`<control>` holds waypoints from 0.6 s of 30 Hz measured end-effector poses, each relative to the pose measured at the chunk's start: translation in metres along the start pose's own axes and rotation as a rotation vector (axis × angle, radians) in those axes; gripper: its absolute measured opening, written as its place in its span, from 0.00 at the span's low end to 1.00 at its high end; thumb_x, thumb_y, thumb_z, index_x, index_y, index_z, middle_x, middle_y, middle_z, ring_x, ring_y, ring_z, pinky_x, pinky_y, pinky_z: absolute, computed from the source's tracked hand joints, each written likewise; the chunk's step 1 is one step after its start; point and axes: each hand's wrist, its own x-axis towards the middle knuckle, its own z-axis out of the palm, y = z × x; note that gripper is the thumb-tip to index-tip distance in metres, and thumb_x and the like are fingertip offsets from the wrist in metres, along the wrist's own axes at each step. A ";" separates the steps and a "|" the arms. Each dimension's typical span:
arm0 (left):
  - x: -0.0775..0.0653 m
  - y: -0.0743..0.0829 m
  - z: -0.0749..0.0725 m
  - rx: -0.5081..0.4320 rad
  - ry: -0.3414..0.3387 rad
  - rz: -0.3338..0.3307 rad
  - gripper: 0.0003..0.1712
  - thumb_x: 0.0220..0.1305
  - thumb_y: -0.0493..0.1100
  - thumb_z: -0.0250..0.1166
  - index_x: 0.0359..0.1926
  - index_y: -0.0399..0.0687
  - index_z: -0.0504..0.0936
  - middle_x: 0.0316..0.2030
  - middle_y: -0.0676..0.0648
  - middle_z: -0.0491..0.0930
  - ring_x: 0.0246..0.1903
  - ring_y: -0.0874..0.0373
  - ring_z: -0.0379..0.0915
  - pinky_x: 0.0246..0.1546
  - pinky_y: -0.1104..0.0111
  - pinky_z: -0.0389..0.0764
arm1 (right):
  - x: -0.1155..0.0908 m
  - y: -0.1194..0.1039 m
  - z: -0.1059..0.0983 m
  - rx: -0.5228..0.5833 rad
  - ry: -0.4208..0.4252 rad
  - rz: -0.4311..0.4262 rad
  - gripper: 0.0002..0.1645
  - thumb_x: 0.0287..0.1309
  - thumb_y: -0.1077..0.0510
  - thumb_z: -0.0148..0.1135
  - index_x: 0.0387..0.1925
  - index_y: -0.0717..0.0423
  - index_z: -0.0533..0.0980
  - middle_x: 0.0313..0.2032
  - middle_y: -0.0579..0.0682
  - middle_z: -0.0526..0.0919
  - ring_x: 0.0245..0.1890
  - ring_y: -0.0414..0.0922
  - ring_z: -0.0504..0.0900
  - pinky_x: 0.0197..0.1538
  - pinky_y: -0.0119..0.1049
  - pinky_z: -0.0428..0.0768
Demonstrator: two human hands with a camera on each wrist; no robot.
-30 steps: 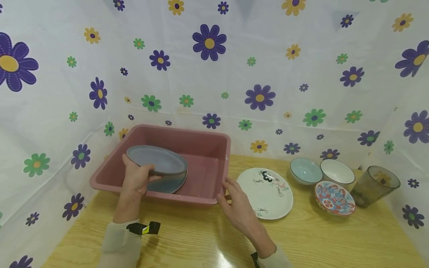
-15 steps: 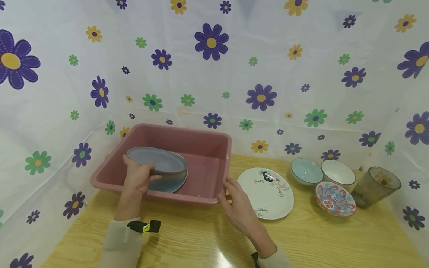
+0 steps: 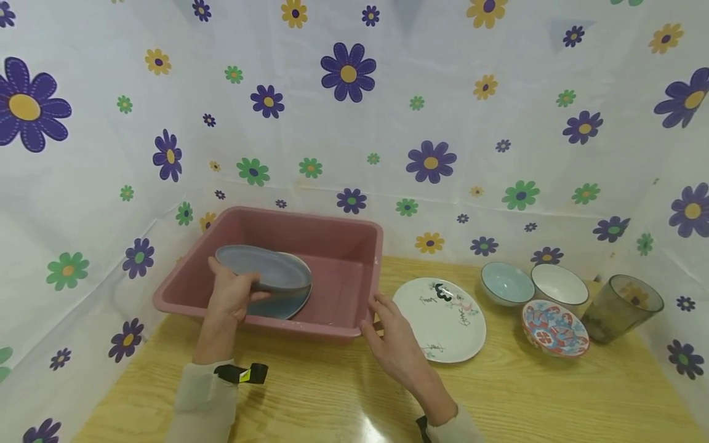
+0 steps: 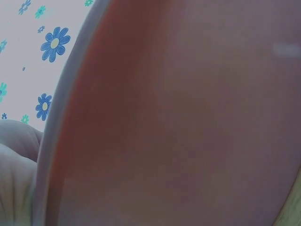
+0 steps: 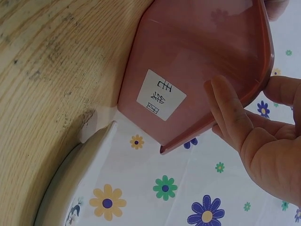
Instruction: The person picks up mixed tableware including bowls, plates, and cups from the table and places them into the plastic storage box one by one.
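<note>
A pink plastic tub (image 3: 338, 289) stands on the left of the table. My left hand (image 3: 231, 289) reaches over its front wall and grips a grey-blue plate (image 3: 266, 264) by the near edge, thumb on top. That plate is tilted above a second blue plate (image 3: 282, 306) lying in the tub, partly covered; whether they touch I cannot tell. In the left wrist view the tub wall (image 4: 178, 113) fills most of the picture. My right hand (image 3: 394, 338) holds the tub's front right corner, thumb and fingers at the rim, as the right wrist view shows.
Right of the tub lies a white decorated plate (image 3: 440, 320). Farther right are a light blue bowl (image 3: 506, 283), a white bowl (image 3: 559, 284), a red-and-blue patterned bowl (image 3: 554, 329) and a dark glass (image 3: 620, 311). A flowered sheet (image 3: 310, 123) hangs behind the wooden table (image 3: 310, 394).
My left hand and the grey-blue plate have shifted slightly right and down over the lower plate. The right hand stays at the tub's corner.
</note>
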 end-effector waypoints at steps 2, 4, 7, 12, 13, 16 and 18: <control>0.001 0.000 0.001 0.009 -0.003 -0.001 0.62 0.67 0.26 0.49 0.68 0.65 0.05 0.74 0.34 0.26 0.64 0.37 0.57 0.40 0.62 0.85 | 0.000 0.001 -0.001 0.003 0.000 -0.007 0.28 0.70 0.60 0.54 0.67 0.69 0.67 0.69 0.68 0.63 0.45 0.53 0.84 0.45 0.34 0.84; 0.001 0.000 0.001 0.026 -0.004 -0.004 0.62 0.67 0.26 0.49 0.68 0.65 0.05 0.74 0.34 0.26 0.65 0.37 0.56 0.41 0.62 0.85 | 0.001 0.002 -0.001 0.003 0.001 -0.015 0.28 0.70 0.61 0.54 0.66 0.69 0.67 0.69 0.69 0.63 0.45 0.53 0.85 0.45 0.34 0.84; 0.001 0.000 0.000 0.048 -0.002 -0.007 0.62 0.67 0.26 0.49 0.67 0.64 0.04 0.74 0.34 0.27 0.65 0.37 0.56 0.40 0.62 0.85 | 0.001 0.002 0.000 0.007 -0.005 -0.018 0.27 0.69 0.61 0.54 0.66 0.68 0.68 0.69 0.68 0.63 0.45 0.53 0.84 0.45 0.35 0.84; 0.001 0.000 -0.001 0.058 -0.022 -0.019 0.62 0.67 0.25 0.47 0.66 0.63 0.02 0.74 0.32 0.28 0.65 0.37 0.54 0.40 0.62 0.85 | 0.000 0.002 0.000 0.012 -0.007 0.004 0.27 0.69 0.60 0.54 0.67 0.66 0.68 0.69 0.66 0.63 0.45 0.51 0.84 0.45 0.34 0.84; 0.000 0.001 -0.001 0.064 -0.030 -0.026 0.62 0.67 0.25 0.47 0.65 0.63 0.01 0.73 0.32 0.28 0.65 0.37 0.54 0.41 0.62 0.85 | 0.000 0.002 -0.001 0.009 -0.007 0.002 0.27 0.69 0.61 0.54 0.67 0.67 0.68 0.69 0.67 0.63 0.45 0.51 0.84 0.45 0.33 0.84; 0.000 0.002 -0.001 0.090 -0.055 -0.044 0.62 0.66 0.25 0.46 0.65 0.61 0.00 0.73 0.30 0.28 0.65 0.35 0.53 0.44 0.60 0.83 | 0.000 0.002 -0.002 0.014 -0.010 0.000 0.27 0.69 0.61 0.55 0.67 0.66 0.68 0.69 0.67 0.63 0.45 0.51 0.84 0.44 0.33 0.84; 0.000 0.003 -0.002 0.110 -0.072 -0.053 0.62 0.67 0.25 0.46 0.64 0.60 0.00 0.72 0.29 0.28 0.65 0.35 0.53 0.45 0.59 0.82 | 0.001 0.002 -0.002 0.015 -0.013 -0.009 0.27 0.70 0.61 0.55 0.67 0.66 0.68 0.69 0.67 0.63 0.45 0.51 0.84 0.44 0.33 0.84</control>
